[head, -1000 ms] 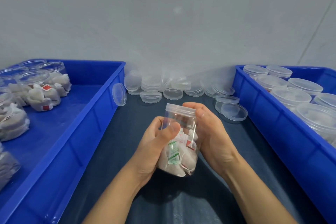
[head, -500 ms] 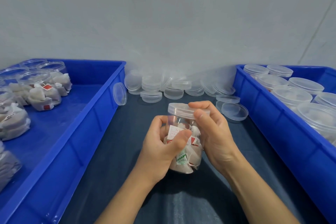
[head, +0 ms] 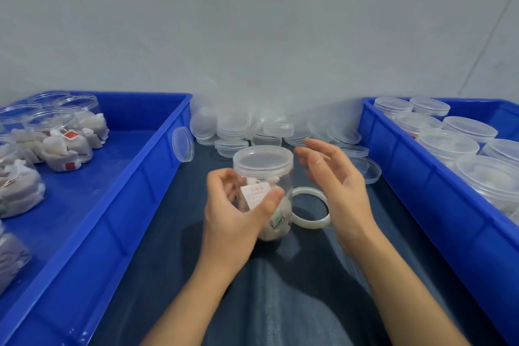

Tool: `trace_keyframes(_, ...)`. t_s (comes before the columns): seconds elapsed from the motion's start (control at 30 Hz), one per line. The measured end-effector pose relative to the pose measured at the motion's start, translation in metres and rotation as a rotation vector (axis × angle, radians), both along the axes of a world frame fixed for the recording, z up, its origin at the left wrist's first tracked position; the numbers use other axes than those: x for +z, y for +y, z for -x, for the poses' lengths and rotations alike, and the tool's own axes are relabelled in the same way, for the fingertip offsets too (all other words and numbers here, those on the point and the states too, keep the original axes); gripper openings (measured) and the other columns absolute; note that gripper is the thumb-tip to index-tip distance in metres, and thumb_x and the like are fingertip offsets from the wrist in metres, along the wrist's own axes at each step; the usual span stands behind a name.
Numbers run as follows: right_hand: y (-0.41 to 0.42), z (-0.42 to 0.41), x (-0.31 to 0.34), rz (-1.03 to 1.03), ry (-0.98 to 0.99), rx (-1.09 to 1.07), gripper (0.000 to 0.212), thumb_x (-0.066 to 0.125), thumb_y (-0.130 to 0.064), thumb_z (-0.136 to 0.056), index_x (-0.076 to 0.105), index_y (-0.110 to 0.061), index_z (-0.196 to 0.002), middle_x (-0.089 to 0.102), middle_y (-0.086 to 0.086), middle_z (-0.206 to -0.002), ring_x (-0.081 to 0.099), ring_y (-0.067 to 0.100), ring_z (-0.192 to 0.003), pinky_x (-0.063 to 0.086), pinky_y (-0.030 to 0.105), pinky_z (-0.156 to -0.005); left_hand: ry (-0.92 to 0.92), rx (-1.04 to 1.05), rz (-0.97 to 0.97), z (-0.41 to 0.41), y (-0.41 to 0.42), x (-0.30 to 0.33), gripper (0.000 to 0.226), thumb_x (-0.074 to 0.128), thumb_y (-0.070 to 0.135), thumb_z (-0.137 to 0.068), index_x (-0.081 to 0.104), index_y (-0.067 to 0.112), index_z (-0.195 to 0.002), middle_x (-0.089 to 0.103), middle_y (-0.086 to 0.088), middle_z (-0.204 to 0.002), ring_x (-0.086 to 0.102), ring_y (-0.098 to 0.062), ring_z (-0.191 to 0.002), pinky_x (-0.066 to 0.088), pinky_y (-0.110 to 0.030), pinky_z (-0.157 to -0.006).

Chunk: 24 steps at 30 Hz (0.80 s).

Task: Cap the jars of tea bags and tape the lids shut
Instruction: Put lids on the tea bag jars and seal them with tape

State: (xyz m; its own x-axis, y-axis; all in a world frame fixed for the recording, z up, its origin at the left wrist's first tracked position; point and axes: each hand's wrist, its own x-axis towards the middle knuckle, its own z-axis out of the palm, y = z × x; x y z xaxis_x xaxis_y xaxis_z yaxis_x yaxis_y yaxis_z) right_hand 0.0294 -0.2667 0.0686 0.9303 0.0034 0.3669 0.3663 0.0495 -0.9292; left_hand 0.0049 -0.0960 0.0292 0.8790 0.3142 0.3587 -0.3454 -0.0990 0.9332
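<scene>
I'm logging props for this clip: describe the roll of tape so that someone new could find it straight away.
Start at the dark cloth between the two blue bins. Near its middle the left hand holds a capped jar of tea bags; the tape roll lies flat just right of it. It is the only open whitish ring; the lids behind are closed clear discs.

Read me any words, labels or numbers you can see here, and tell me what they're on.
None is legible.
Pink printing on the white tag inside the held jar: too blurred.
Green sachet lower in that jar: print too small.
Red tags on tea bags in the left bin: no readable text.
</scene>
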Motion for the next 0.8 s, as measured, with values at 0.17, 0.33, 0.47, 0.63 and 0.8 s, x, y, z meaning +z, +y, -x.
trace_keyframes(0.17,-0.020,-0.011,-0.015,0.799,-0.036,-0.240,0.018,0.058,-0.043,-0.090,0.063,-0.028,-0.082,0.064,-0.010,-0.083,0.058,0.011,-0.087,0.046,0.035,-0.075,0.047,0.112,-0.060,-0.009,0.008,-0.010,0.069,0.093,0.056,-0.062,0.041,0.047,-0.108,0.069,0.007,-0.117,0.071,-0.014,-0.113,0.057,-0.051,-0.097)
trace_keyframes(0.33,-0.017,-0.011,-0.030,1.365,-0.077,-0.106,0.024,0.056,-0.056,-0.081,0.054,-0.033,-0.087,0.053,-0.014,-0.090,0.045,0.016,-0.092,0.039,0.034,-0.082,0.080,0.129,-0.090,-0.013,0.011,-0.013,0.070,0.090,0.056,-0.067,0.035,0.046,-0.108,0.069,0.007,-0.114,0.070,-0.013,-0.110,0.057,-0.048,-0.093)
trace_keyframes(0.47,-0.017,-0.012,-0.030,1.331,-0.123,-0.158,0.018,0.056,-0.043,-0.087,0.052,-0.029,-0.078,0.055,-0.013,-0.079,0.049,0.019,-0.085,0.034,0.035,-0.073,0.100,0.158,-0.191,-0.013,0.011,-0.015,0.070,0.090,0.054,-0.076,0.030,0.041,-0.110,0.061,0.016,-0.117,0.059,0.012,-0.104,0.048,-0.028,-0.080)
trace_keyframes(0.63,-0.011,-0.012,-0.029,0.910,-0.155,-0.196,0.017,0.049,-0.044,-0.105,0.045,-0.030,-0.096,0.064,-0.009,-0.071,0.060,0.020,-0.070,0.044,0.040,-0.063,-0.033,0.289,-0.302,-0.008,0.009,-0.012,0.081,0.094,0.042,-0.075,0.029,0.049,-0.124,0.045,0.016,-0.136,0.042,0.019,-0.125,0.041,-0.016,-0.097)
trace_keyframes(0.8,0.006,0.004,-0.019,0.427,-0.316,-0.099,0.011,0.047,-0.034,-0.107,0.047,-0.029,-0.098,0.045,-0.006,-0.060,0.036,0.011,-0.051,0.029,0.022,-0.049,-0.322,0.338,-0.442,-0.001,0.005,0.001,0.083,0.091,0.030,-0.084,0.040,0.017,-0.148,0.042,-0.001,-0.150,0.043,-0.016,-0.144,0.044,-0.044,-0.114)
